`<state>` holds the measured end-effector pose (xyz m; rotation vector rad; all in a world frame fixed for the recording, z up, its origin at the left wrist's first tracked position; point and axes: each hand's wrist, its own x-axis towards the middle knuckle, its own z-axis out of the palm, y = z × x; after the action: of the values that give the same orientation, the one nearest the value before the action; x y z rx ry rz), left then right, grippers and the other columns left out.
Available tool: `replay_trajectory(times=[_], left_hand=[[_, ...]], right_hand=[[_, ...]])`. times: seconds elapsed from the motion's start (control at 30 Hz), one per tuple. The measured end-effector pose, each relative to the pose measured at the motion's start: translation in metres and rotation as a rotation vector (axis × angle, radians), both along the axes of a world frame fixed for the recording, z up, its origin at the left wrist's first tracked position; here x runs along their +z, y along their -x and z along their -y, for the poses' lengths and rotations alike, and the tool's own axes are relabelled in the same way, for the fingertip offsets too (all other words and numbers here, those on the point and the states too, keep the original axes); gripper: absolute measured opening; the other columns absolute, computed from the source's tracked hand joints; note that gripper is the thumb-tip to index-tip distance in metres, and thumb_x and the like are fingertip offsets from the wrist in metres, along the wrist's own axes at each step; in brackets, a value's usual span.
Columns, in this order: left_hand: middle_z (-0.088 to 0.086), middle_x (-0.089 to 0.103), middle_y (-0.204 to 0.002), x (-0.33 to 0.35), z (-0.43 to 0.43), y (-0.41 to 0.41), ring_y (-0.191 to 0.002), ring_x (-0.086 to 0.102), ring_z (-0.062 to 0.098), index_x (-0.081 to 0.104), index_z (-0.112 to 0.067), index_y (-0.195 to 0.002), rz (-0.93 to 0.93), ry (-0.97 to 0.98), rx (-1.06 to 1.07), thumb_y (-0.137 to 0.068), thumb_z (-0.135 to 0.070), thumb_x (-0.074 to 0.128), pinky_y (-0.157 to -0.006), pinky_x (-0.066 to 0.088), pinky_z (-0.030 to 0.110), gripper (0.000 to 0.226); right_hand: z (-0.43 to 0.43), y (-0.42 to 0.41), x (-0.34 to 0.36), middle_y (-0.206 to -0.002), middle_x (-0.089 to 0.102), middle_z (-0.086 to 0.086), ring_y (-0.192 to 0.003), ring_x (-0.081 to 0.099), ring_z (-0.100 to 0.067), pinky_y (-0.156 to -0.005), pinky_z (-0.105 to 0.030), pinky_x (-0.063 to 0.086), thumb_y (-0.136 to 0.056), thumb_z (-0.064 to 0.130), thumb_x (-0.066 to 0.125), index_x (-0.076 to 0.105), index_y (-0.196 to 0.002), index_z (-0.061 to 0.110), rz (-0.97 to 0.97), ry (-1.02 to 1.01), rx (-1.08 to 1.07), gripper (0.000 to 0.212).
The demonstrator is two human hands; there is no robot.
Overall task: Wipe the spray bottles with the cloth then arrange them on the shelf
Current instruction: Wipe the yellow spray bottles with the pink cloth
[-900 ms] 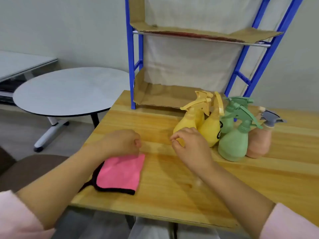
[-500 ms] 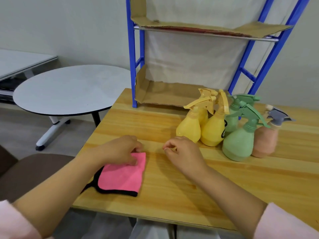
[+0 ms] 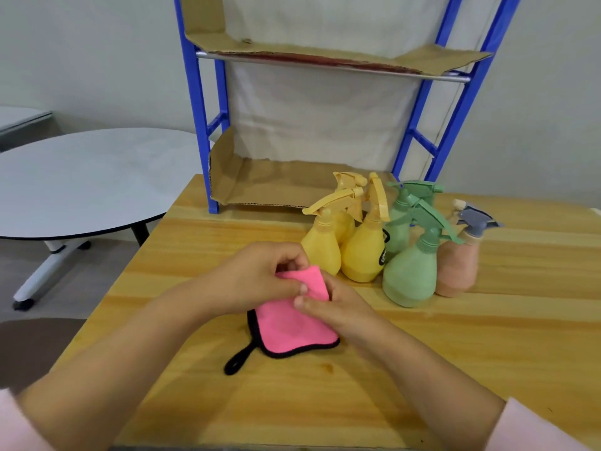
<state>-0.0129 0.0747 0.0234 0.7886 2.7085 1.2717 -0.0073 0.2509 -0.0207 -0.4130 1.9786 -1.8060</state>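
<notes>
Shifted rightward along counter [image 3: 487, 353]: cloth [image 3: 289, 330], top edge lifted. Left hand [image 3: 257, 278]: grip pinches that edge. Right hand [image 3: 341, 309]: grip pinches it too. Cloth soft, limp; best bunched. Spray bottles [image 3: 409, 275], clustered right: probably light, smooth; hold at neck.

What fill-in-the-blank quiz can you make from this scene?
The left hand and right hand both grip the ____ cloth.
The peach bottle has a ____ trigger.
The shelf has a ____ frame.
The spray bottles all stand on the wooden ____.
Missing: pink; grey; blue; table.
</notes>
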Motion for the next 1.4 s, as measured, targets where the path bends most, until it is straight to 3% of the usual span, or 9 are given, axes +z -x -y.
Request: replay_trajectory(times=[0.1, 0.27, 0.4, 0.63, 0.77, 0.9, 1.17, 1.3, 1.4], left_hand=[[-0.011, 0.062, -0.07, 0.007, -0.014, 0.005, -0.064, 0.053, 0.002, 0.063, -0.026, -0.076, -0.116, 0.079, 0.03, -0.074, -0.02, 0.075, -0.057, 0.039, 0.019, 0.014], [-0.01, 0.062, -0.077, 0.017, -0.027, 0.027, -0.068, 0.054, 0.002, 0.058, -0.036, -0.088, -0.24, -0.27, 0.359, -0.076, -0.02, 0.074, -0.064, 0.045, 0.016, 0.026], [-0.009, 0.054, -0.102, 0.013, -0.033, 0.057, -0.089, 0.053, 0.006, 0.049, -0.02, -0.121, -0.171, -0.328, 0.56, -0.072, -0.02, 0.079, -0.074, 0.042, 0.015, 0.058], [-0.004, 0.064, -0.105, -0.009, -0.041, 0.065, -0.097, 0.061, 0.011, 0.059, -0.017, -0.112, 0.275, -0.537, 0.419, -0.074, -0.015, 0.078, -0.071, 0.046, 0.018, 0.043], [-0.008, 0.066, -0.094, -0.014, -0.05, 0.06, -0.084, 0.06, 0.004, 0.064, -0.021, -0.095, 0.29, -0.561, 0.415, -0.077, -0.015, 0.074, -0.064, 0.046, 0.012, 0.021], [-0.004, 0.067, -0.099, -0.014, -0.054, 0.057, -0.085, 0.059, 0.004, 0.065, -0.016, -0.103, 0.257, -0.564, 0.45, -0.081, -0.019, 0.072, -0.067, 0.046, 0.016, 0.024], [-0.007, 0.069, -0.113, 0.001, -0.02, 0.054, -0.113, 0.057, 0.014, 0.066, -0.025, -0.111, 0.214, -0.682, 0.378, -0.088, -0.03, 0.059, -0.101, 0.04, 0.038, 0.024], [-0.006, 0.067, -0.117, 0.011, -0.009, 0.045, -0.115, 0.057, 0.016, 0.065, -0.023, -0.116, 0.208, -0.739, 0.317, -0.08, -0.038, 0.06, -0.101, 0.04, 0.038, 0.04], [-0.004, 0.069, -0.11, 0.014, -0.008, 0.04, -0.101, 0.062, 0.011, 0.065, -0.018, -0.115, 0.215, -0.78, 0.308, -0.081, -0.035, 0.058, -0.087, 0.044, 0.028, 0.039]], right_hand=[[-0.01, 0.0, -0.001, -0.084, 0.065, 0.003, -0.079, 0.06, -0.012, -0.072, -0.027, 0.046, -0.09, 0.015, 0.063, 0.067, -0.091, 0.016, -0.029, -0.094, -0.099, 0.005], [-0.024, 0.001, 0.0, -0.074, 0.071, 0.005, -0.071, 0.067, -0.009, -0.064, -0.021, 0.052, -0.091, 0.015, 0.06, 0.067, -0.079, 0.017, 0.051, 0.001, -0.225, 0.014], [-0.033, 0.001, 0.0, -0.074, 0.072, 0.004, -0.07, 0.069, -0.009, -0.06, -0.02, 0.052, -0.09, 0.016, 0.061, 0.067, -0.082, 0.015, 0.103, 0.051, -0.343, 0.011], [-0.052, -0.006, 0.0, -0.079, 0.074, 0.0, -0.078, 0.071, -0.017, -0.066, -0.027, 0.054, -0.089, 0.016, 0.061, 0.068, -0.087, 0.013, 0.13, 0.07, -0.423, 0.007], [-0.058, -0.011, 0.0, -0.07, 0.073, 0.005, -0.066, 0.069, -0.008, -0.056, -0.02, 0.052, -0.09, 0.014, 0.061, 0.066, -0.082, 0.014, 0.137, 0.084, -0.481, 0.009], [-0.062, -0.014, 0.002, -0.076, 0.072, 0.002, -0.068, 0.069, -0.01, -0.058, -0.022, 0.052, -0.089, 0.015, 0.061, 0.065, -0.083, 0.013, 0.134, 0.08, -0.518, 0.008], [-0.066, -0.022, 0.007, -0.079, 0.068, -0.005, -0.072, 0.066, -0.019, -0.065, -0.031, 0.051, -0.09, 0.013, 0.059, 0.064, -0.082, 0.004, 0.048, 0.139, -0.643, 0.013], [-0.056, -0.025, 0.011, -0.074, 0.057, -0.012, -0.07, 0.055, -0.047, -0.064, -0.045, 0.045, -0.079, 0.033, 0.064, 0.056, -0.072, 0.001, -0.05, 0.224, -0.715, 0.033], [-0.04, -0.027, 0.019, -0.068, 0.055, -0.003, -0.067, 0.052, -0.022, -0.059, -0.031, 0.044, -0.091, 0.029, 0.06, 0.059, -0.07, 0.009, -0.142, 0.269, -0.73, 0.029]])
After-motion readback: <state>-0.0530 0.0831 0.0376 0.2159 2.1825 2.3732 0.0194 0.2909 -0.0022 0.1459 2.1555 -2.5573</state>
